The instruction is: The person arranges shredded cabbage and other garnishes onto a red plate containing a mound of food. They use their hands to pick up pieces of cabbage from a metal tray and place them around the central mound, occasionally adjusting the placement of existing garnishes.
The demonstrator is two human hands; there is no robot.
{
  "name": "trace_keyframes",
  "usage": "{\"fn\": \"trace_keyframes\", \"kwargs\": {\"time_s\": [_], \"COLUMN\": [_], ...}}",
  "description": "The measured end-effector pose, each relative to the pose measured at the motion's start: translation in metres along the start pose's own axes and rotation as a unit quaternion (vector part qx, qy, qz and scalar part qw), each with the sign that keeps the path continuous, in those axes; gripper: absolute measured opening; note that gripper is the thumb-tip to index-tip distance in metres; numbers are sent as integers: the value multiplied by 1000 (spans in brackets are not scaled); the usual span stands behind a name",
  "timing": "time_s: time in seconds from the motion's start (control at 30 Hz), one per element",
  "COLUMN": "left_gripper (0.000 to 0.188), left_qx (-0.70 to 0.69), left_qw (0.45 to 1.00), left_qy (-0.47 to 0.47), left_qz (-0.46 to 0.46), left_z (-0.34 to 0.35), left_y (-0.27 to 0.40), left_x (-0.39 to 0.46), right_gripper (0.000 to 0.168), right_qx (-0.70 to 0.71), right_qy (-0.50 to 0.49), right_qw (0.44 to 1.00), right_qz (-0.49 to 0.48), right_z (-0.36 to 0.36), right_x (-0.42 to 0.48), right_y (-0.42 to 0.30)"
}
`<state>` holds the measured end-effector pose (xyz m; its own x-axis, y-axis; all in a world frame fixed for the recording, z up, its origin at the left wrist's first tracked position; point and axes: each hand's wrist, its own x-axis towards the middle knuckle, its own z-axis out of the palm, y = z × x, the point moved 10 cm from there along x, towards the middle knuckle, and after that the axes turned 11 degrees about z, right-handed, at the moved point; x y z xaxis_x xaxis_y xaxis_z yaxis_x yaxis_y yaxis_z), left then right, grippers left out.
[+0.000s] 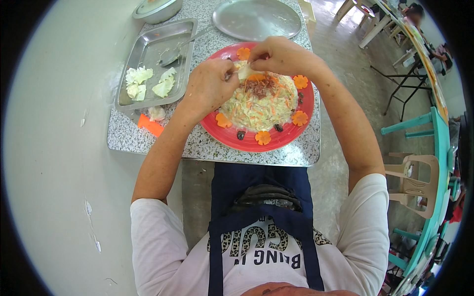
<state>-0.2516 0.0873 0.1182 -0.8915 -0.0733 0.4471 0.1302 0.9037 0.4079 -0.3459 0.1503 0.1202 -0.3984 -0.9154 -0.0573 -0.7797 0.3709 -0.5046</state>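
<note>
Both my hands are over a red round plate (255,145) heaped with shredded cabbage and carrot salad (259,111). My left hand (214,83) and my right hand (279,55) pinch a thin pale piece (244,71), likely a cabbage leaf, between their fingertips. Just below it, reddish-brown shreds (260,87) top the mound, next to an orange carrot piece (256,77). Flower-cut carrot slices (263,137) and dark raisin-like pieces (241,135) ring the salad. Part of the plate's left and far side is hidden by my hands.
A steel tray (148,46) at the left holds cabbage leaves (139,79) and a spoon (171,57). Beyond lie an oval metal platter (257,18) and a lidded pot (157,11). An orange-handled item (150,125) lies beside my left forearm. A wall (74,129) borders the speckled table (229,157).
</note>
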Motion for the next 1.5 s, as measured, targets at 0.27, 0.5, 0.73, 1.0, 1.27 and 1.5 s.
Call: {"fn": "trace_keyframes", "kwargs": {"time_s": [0.27, 0.5, 0.73, 1.0, 1.27, 1.5], "left_gripper": [28, 31, 23, 19, 19, 17], "left_qx": [15, 52, 31, 39, 47, 54], "left_qw": [999, 997, 998, 998, 997, 997], "left_qy": [-46, -58, -49, -41, -49, -48], "left_qz": [-11, 1, 20, 24, 31, 40], "left_z": [0, -4, 2, 5, 4, 6], "left_y": [2, 7, 13, 10, 13, 12], "left_x": [6, 10, 22, 23, 25, 25], "right_gripper": [23, 22, 20, 19, 18, 18], "right_qx": [-1, 7, 11, -31, -35, -28], "right_qy": [21, 1, 12, 34, 9, 4], "right_qw": [1000, 1000, 1000, 999, 999, 999], "right_qz": [0, -15, -13, -7, 19, 23], "right_z": [-3, 1, -1, -4, -4, -1], "right_x": [-6, -6, -6, -9, -9, -10], "right_y": [15, 5, 8, 14, 25, 26]}}
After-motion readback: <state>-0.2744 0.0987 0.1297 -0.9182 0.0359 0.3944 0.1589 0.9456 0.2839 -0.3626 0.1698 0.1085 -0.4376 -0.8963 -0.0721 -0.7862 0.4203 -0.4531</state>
